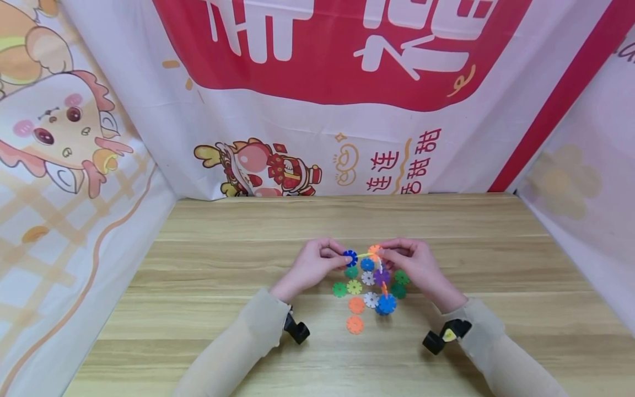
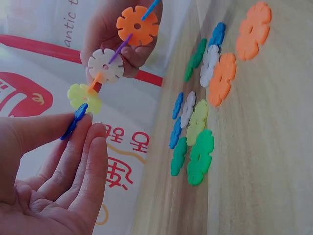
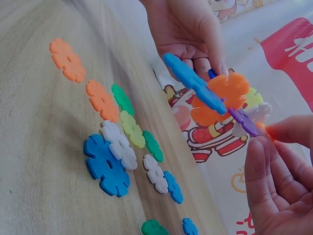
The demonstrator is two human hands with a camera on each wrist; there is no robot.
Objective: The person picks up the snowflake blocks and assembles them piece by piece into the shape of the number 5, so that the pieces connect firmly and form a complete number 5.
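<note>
My left hand point(image 1: 317, 262) pinches a dark blue notched plastic disc point(image 2: 74, 122) between thumb and fingers. It meets the edge of a yellow disc point(image 2: 82, 102); whether their slots are joined I cannot tell. The yellow disc ends a chain raised above the table. A small orange disc point(image 3: 268, 132), gripped by the fingertips of my right hand point(image 1: 415, 263), comes after it. Further along the chain are a white disc point(image 2: 99, 66), a purple disc point(image 3: 243, 122), a larger orange disc point(image 2: 127, 23) and a blue disc point(image 3: 190, 81).
Several loose discs lie on the wooden table point(image 1: 223, 309) beneath the chain, among them an orange disc point(image 1: 350, 325), a green disc point(image 1: 339, 290) and a white disc point(image 1: 367, 300). Printed cloth point(image 1: 278, 121) hangs behind the table and at both sides.
</note>
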